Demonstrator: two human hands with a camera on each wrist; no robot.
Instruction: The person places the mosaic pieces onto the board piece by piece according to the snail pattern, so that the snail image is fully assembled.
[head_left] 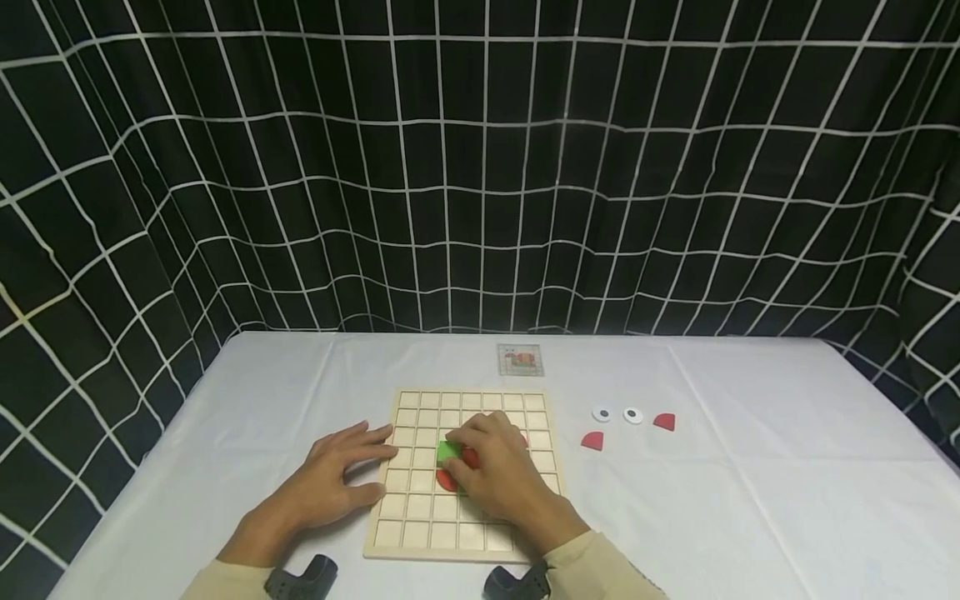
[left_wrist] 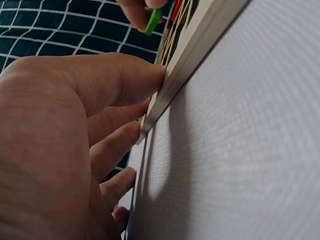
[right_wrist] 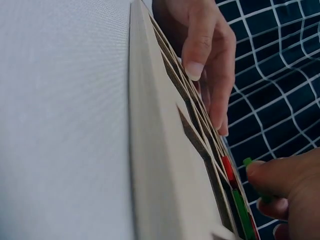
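A wooden grid board (head_left: 417, 508) lies on the table. Over its middle, my right hand (head_left: 501, 471) pinches a green tile (head_left: 447, 451) between thumb and fingers; the right wrist view shows this tile (right_wrist: 248, 161) raised above the slots. Red pieces (head_left: 446, 481) sit in the board under and beside that hand, and another green tile (right_wrist: 242, 215) lies in a slot next to a red one. My left hand (head_left: 318, 483) rests at the board's left side, fingers spread, with the thumb (left_wrist: 145, 80) touching the wooden edge. The right palm hides part of the grid.
Right of the board lie two white eye discs (head_left: 602, 414) and two red quarter-round pieces (head_left: 592, 440). Behind the board is a clear card (head_left: 521, 360) with a small picture. A white cloth (head_left: 720, 517) covers the table, and a dark curtain with white grid lines (head_left: 480, 167) surrounds it.
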